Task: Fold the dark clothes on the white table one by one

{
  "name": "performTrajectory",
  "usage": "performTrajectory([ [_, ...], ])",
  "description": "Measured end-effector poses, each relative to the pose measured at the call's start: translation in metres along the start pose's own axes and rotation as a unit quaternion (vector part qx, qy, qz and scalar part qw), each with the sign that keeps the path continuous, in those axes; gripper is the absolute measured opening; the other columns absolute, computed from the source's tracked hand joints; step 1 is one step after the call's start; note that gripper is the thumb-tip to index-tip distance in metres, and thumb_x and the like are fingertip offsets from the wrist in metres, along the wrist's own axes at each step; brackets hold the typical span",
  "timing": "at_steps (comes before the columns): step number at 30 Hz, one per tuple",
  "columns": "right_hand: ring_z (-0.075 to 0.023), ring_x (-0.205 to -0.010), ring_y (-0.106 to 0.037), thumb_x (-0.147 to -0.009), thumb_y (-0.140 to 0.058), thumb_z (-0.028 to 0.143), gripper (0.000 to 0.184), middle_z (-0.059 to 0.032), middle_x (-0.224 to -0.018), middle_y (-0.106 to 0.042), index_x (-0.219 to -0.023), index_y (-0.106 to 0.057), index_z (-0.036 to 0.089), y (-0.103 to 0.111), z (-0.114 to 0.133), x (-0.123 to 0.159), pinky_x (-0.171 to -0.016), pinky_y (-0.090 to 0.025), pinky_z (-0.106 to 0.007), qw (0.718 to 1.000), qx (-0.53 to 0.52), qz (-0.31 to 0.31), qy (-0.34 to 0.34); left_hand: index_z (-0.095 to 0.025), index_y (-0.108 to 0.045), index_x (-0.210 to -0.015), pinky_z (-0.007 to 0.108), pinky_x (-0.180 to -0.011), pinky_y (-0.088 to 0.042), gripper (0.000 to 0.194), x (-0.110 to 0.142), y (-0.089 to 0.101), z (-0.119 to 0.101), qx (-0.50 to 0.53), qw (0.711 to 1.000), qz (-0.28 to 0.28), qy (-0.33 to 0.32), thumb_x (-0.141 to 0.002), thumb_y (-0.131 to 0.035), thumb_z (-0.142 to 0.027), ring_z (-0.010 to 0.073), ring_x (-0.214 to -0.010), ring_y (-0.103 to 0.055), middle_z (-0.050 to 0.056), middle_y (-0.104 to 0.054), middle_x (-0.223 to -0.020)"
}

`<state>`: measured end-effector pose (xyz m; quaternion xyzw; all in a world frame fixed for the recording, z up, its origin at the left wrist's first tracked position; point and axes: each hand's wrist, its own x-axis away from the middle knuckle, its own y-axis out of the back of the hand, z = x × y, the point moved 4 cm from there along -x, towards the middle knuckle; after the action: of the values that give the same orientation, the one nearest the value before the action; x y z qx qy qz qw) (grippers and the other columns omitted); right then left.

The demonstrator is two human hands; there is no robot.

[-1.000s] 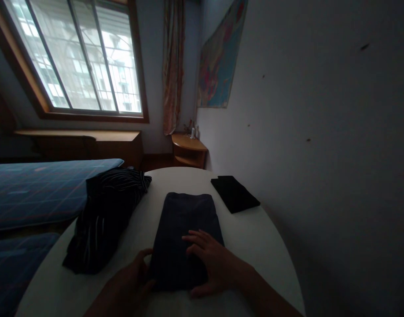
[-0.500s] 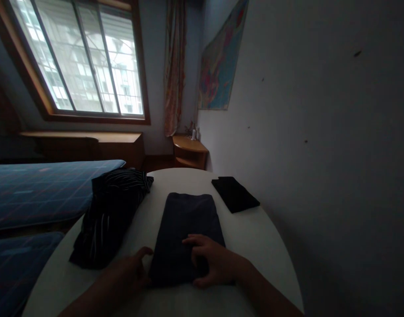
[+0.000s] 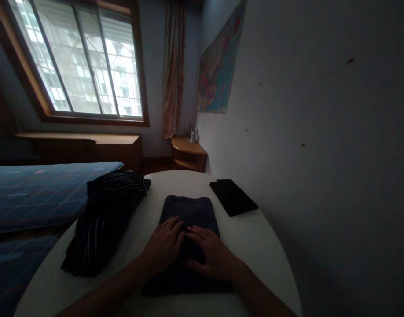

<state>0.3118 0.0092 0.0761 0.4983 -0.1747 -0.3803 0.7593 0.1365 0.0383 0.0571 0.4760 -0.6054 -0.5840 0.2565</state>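
A dark navy folded garment lies flat on the round white table in front of me; which kind of garment it is, I cannot tell. My left hand rests palm down on its left part, fingers stretched out. On its right part lies my right hand, also flat, with the thumb spread from the fingers. The fingertips of both hands almost meet near the middle of the cloth. Beneath the hands and forearms part of the fabric is hidden.
Left on the table is a loose heap of black clothing with white stripes. At the back right lies a small folded black cloth. A blue plaid mattress is beyond the left edge, and the white wall rises at the right.
My left hand has moved from the garment's lower left edge up onto its surface and flattened. My right hand has gone from curled fingers to lying flat.
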Motion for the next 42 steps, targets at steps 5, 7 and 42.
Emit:
performTrajectory([
  [5,-0.0301,-0.150,-0.017,-0.088,-0.052,0.066,0.077,-0.0047,-0.162,-0.026,-0.153,-0.035,0.029,-0.001,-0.021,-0.001,-0.121,-0.016,-0.049,0.994,0.043,-0.005,-0.103,-0.023,-0.037,-0.152,0.049,-0.118,-0.027,0.056,-0.045,-0.011,0.016,0.004,1.000,0.020,-0.011,-0.099,-0.043,-0.041,0.0296,-0.150,-0.021,0.011,-0.025,-0.162],
  [7,-0.0282,-0.149,-0.022,-0.093,-0.046,0.064,0.068,-0.0029,-0.160,-0.032,-0.150,-0.041,0.028,0.000,-0.026,-0.001,-0.120,-0.019,-0.046,0.991,0.048,-0.018,-0.124,-0.019,-0.037,-0.152,0.050,-0.117,-0.027,0.061,-0.054,-0.019,0.025,-0.001,0.998,0.054,0.030,-0.098,-0.042,-0.048,0.0321,-0.149,-0.022,0.015,-0.027,-0.161],
  [42,-0.0267,-0.134,-0.046,-0.091,-0.057,0.032,0.052,-0.0142,-0.142,-0.055,-0.139,-0.053,0.013,0.023,-0.144,-0.100,-0.112,-0.033,-0.042,0.962,-0.013,-0.162,-0.220,-0.011,-0.037,-0.146,0.038,-0.105,-0.046,0.068,-0.091,-0.025,0.102,0.230,0.956,-0.073,0.168,-0.085,-0.060,-0.030,0.0262,-0.123,-0.060,0.015,-0.061,-0.135],
])
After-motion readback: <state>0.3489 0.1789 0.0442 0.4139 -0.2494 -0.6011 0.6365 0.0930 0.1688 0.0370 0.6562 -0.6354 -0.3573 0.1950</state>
